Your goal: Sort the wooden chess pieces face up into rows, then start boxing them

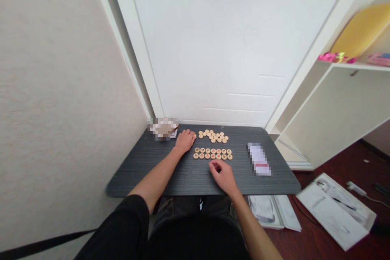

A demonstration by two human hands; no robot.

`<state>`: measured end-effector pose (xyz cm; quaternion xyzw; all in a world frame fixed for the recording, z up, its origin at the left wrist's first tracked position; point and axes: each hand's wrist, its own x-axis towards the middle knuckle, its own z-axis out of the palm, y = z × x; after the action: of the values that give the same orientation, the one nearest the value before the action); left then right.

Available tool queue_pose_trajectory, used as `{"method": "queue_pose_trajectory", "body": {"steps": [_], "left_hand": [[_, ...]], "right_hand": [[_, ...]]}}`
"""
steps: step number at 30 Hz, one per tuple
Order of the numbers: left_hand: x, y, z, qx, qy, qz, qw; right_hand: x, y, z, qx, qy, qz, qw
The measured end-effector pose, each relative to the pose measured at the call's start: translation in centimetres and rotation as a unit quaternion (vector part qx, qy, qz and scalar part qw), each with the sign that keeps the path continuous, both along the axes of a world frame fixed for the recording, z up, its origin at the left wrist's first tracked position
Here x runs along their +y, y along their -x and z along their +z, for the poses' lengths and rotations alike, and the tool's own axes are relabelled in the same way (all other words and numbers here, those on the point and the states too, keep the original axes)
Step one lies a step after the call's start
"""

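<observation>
Small round wooden discs with red marks lie in two neat rows (213, 153) on a dark grey table (146, 170). Behind them sits a loose heap of plain discs (213, 135). My left hand (184, 141) rests on the table at the left end of the heap, fingers curled, fingertips touching a disc at its edge. My right hand (222, 174) hovers just in front of the rows, fingers bent in a pinch; what they hold, if anything, is hidden.
A blurred object (163, 128) sits at the table's back left, another blurred flat item (259, 158) on the right. A white door stands behind, a white shelf (335, 109) to the right. Papers and open boxes (335, 207) lie on the red floor.
</observation>
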<state>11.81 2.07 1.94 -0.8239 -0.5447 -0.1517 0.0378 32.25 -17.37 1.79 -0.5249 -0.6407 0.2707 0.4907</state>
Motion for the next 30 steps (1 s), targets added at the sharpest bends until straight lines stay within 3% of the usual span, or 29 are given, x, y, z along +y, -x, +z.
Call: {"method": "queue_pose_trajectory", "body": {"steps": [11, 23, 30], "left_hand": [[-3.8, 2.8, -0.3, -0.063, -0.008, -0.031, 0.998], [-7.8, 4.2, -0.2, -0.093, 0.009, -0.066, 0.993], [-8.1, 4.6, 0.1, -0.099, 0.027, -0.057, 0.993]], "right_hand": [[-0.1, -0.1, 0.3, 0.001, 0.000, 0.009, 1.000], [-0.2, -0.1, 0.3, -0.004, 0.004, 0.007, 1.000], [-0.2, -0.2, 0.2, -0.003, 0.005, 0.010, 1.000]]}}
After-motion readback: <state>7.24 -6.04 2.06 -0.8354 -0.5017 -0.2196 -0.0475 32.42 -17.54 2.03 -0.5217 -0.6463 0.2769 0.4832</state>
